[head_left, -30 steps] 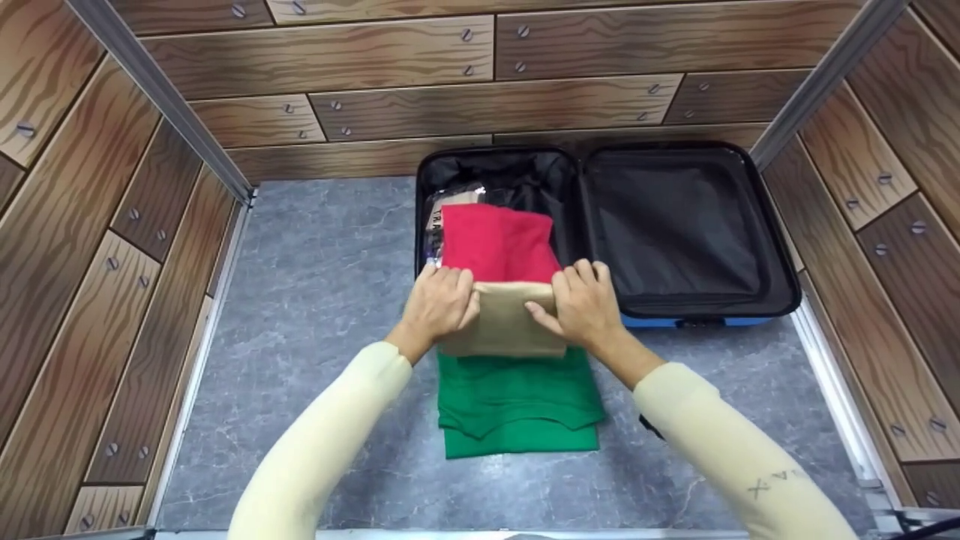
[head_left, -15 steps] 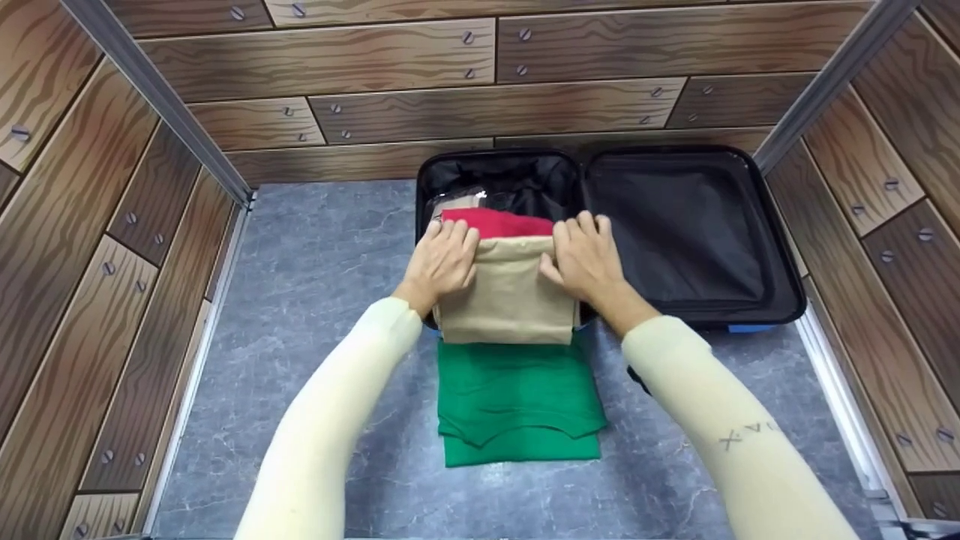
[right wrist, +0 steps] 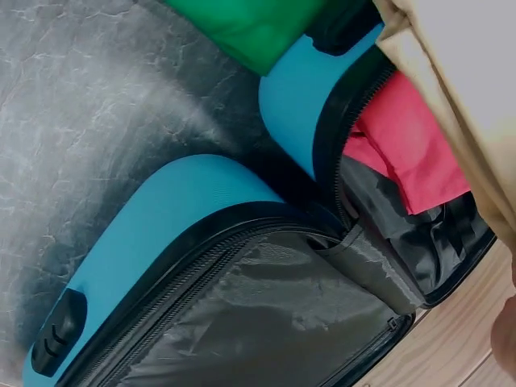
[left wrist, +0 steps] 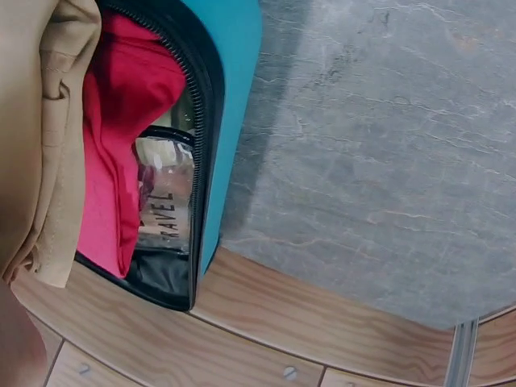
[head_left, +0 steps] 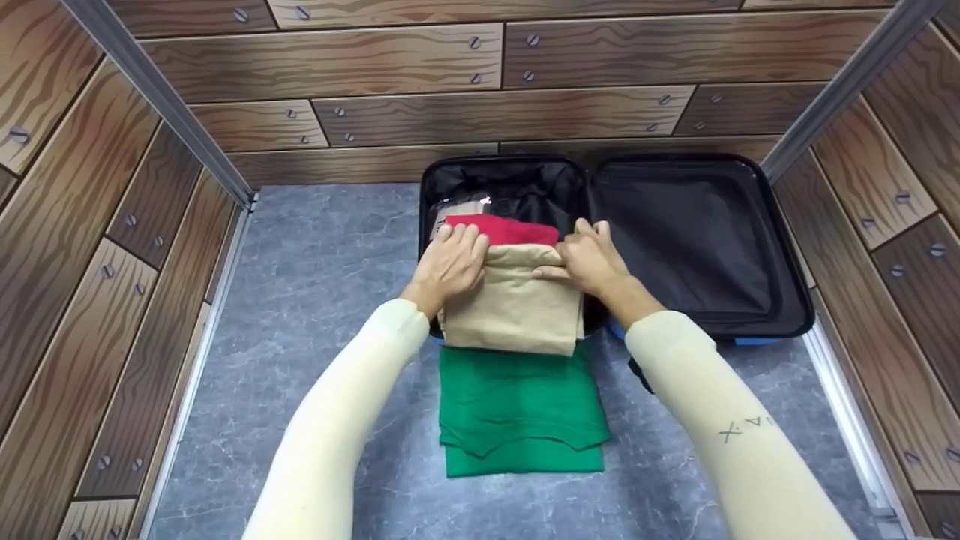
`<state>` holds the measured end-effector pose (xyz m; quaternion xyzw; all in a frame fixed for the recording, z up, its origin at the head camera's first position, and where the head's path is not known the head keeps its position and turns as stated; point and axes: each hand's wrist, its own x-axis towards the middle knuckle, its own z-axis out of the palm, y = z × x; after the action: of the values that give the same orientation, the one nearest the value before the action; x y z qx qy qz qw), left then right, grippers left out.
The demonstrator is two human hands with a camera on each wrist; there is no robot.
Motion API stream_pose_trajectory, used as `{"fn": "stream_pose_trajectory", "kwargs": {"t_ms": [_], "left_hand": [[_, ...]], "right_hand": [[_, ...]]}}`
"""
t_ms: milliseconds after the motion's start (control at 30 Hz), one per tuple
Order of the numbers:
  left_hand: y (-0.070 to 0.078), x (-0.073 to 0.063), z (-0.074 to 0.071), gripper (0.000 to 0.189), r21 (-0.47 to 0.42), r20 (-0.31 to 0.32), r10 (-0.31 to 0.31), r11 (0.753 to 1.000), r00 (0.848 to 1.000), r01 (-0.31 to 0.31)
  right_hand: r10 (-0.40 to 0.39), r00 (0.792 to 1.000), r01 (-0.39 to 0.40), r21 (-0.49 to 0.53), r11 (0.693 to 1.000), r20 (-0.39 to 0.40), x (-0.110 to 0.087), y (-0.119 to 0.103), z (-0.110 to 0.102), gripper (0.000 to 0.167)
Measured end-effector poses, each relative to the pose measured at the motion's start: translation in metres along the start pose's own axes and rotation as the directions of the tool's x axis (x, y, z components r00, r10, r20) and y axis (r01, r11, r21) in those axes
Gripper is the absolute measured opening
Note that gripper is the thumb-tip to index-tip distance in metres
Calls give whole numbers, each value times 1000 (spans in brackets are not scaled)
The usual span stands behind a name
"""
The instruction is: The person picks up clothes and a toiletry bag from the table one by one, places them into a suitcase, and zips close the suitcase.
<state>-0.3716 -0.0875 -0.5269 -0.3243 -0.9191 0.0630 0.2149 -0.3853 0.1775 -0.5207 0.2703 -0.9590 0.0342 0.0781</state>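
Note:
Both hands grip the upper corners of folded khaki trousers [head_left: 517, 311], my left hand [head_left: 452, 262] at one end of the top edge and my right hand [head_left: 596, 262] at the other. Belt loops show along the waistband in the left wrist view. The trousers hang over the near part of the open suitcase [head_left: 430, 187], above a folded red garment [head_left: 502, 227] lying inside it. A clear pouch [left wrist: 165, 193] printed with "TRAVEL" lies beside the red cloth. In front of the suitcase a folded green shirt [head_left: 521, 397] rests on the grey marbled surface.
The suitcase's black-lined other half [head_left: 690, 240] lies open to the right, its blue shell [right wrist: 193, 181] showing from the side. Plank-patterned walls [head_left: 405, 120] and metal rails [head_left: 847, 420] enclose the surface on the left, back and right.
Both hands moved the khaki trousers forward from over the green shirt to over the suitcase, covering most of the red garment. Most recently they shifted slightly, the right thumb lying along the top edge.

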Motion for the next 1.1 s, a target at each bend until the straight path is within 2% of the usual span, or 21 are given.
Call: {"fn": "stream_pose_trajectory", "kwargs": {"t_ms": [133, 267, 367, 467, 567, 633, 700, 767, 800, 867, 933, 967, 1000, 1033, 1067, 1100], "left_hand": [[-4, 2, 3, 21, -4, 5, -38, 999, 999, 38], [-1, 5, 9, 20, 2, 43, -130, 991, 991, 130], [7, 2, 13, 35, 43, 151, -208, 978, 966, 204], [17, -6, 17, 52, 59, 232, -246, 969, 941, 238], [28, -17, 20, 59, 45, 248, -235, 972, 940, 231], [35, -26, 24, 60, 4, 240, -207, 977, 948, 213], [43, -36, 29, 61, -42, 253, -172, 981, 952, 188], [49, -45, 34, 63, -97, 285, -144, 979, 948, 178], [50, -48, 36, 66, -113, 321, -138, 977, 937, 182], [52, -52, 39, 74, -119, 406, -149, 970, 902, 214], [52, -50, 39, 81, -110, 491, -176, 959, 853, 261], [51, -48, 38, 85, -95, 533, -192, 954, 824, 284], [50, -46, 37, 87, -82, 561, -210, 948, 801, 306], [50, -44, 35, 89, -76, 572, -228, 942, 788, 327], [50, -43, 35, 90, -71, 561, -243, 938, 792, 338], [51, -45, 33, 89, -70, 540, -259, 934, 801, 349]], "right_hand": [[34, 995, -40, -60, 997, -89, 8, -5, 2, 67], [149, 979, -161, -86, 983, -137, 11, -11, 9, 64], [233, 965, -240, -45, 970, -121, 7, -15, 17, 59], [257, 963, -257, 18, 966, -80, -4, -19, 28, 52], [220, 973, -215, 68, 974, -68, -21, -22, 41, 44], [184, 980, -177, 89, 980, -80, -34, -24, 51, 41], [160, 983, -149, 114, 982, -93, -46, -27, 60, 43], [159, 984, -145, 156, 977, -81, -54, -31, 67, 47], [176, 983, -162, 183, 970, -61, -57, -33, 69, 51], [238, 971, -231, 230, 945, -3, -59, -38, 72, 57], [323, 944, -330, 248, 911, 71, -58, -42, 71, 61], [362, 927, -374, 242, 895, 95, -57, -44, 70, 62], [391, 914, -406, 235, 883, 106, -56, -46, 69, 63], [406, 909, -417, 225, 880, 95, -56, -47, 69, 62], [410, 910, -413, 223, 883, 63, -57, -49, 69, 60], [398, 917, -390, 223, 893, 8, -59, -51, 70, 56]]}}
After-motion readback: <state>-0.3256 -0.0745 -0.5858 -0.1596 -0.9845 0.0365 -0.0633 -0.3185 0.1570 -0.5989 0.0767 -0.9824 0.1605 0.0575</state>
